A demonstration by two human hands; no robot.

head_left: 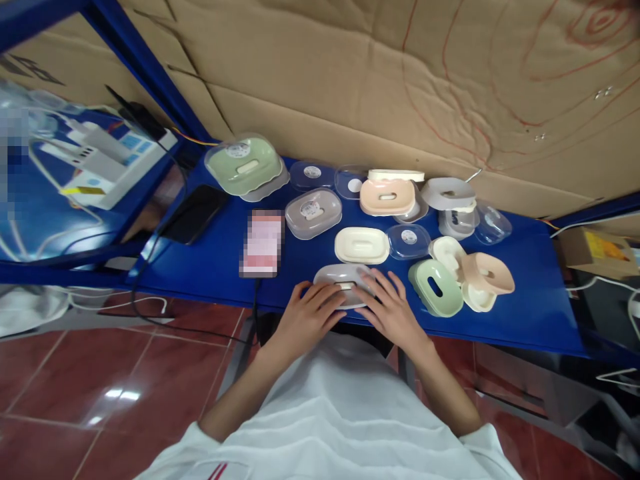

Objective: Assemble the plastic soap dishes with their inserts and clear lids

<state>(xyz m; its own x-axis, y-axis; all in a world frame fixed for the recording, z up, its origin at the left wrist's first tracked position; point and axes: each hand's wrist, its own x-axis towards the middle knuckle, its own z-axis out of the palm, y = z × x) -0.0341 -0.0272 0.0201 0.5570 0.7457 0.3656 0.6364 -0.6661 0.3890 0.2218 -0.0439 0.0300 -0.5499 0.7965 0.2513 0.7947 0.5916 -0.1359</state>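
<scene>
A grey oval soap dish (330, 272) with a pale insert in its middle slot lies at the table's front edge. My left hand (311, 310) holds its left side, fingers curved over the top. On its right side rests my right hand (390, 308), fingertips pressing the rim and upper face. Just behind it is a cream soap dish (362, 245), beside a clear lid (409, 241) with a round label. A green slotted tray (437, 288) sits right of my right hand, near a peach tray (488, 273) on cream parts.
Lidded grey (313, 213) and green (244, 165) soap dishes stand back left. Another peach tray (387, 197) and a grey tray (449, 193) are at the back right. A lit phone (263, 243), a dark phone (195, 214) and a power strip (117, 167) lie left. Cardboard (310, 80) walls the back.
</scene>
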